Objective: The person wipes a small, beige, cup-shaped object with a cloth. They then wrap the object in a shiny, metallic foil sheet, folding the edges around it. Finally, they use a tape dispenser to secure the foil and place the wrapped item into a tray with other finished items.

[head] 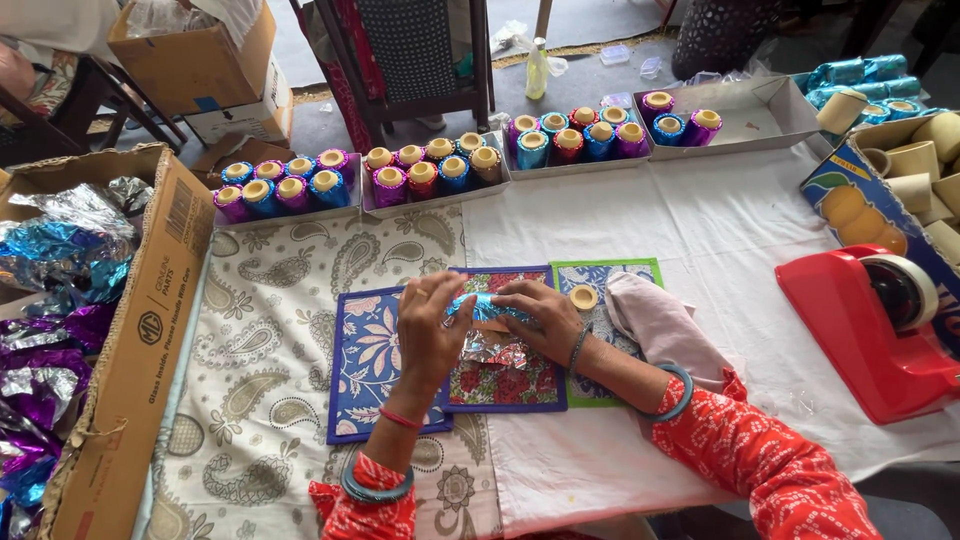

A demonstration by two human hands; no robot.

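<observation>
My left hand (428, 325) and my right hand (540, 315) both grip a small cylinder wrapped in shiny blue foil (482, 306), held sideways between them over patterned cloth mats (365, 365). A loose crumpled piece of silver foil (497, 350) hangs just under the cylinder. A bare tan cup (583, 296) lies on the green-edged mat right of my right hand, beside a folded pink cloth (655, 320).
Shallow white trays (765, 125) of several foil-wrapped cups line the table's far edge. A red tape dispenser (865, 330) sits at right, a box of bare cups (915, 165) behind it. A cardboard box of foil sheets (130, 330) stands at left.
</observation>
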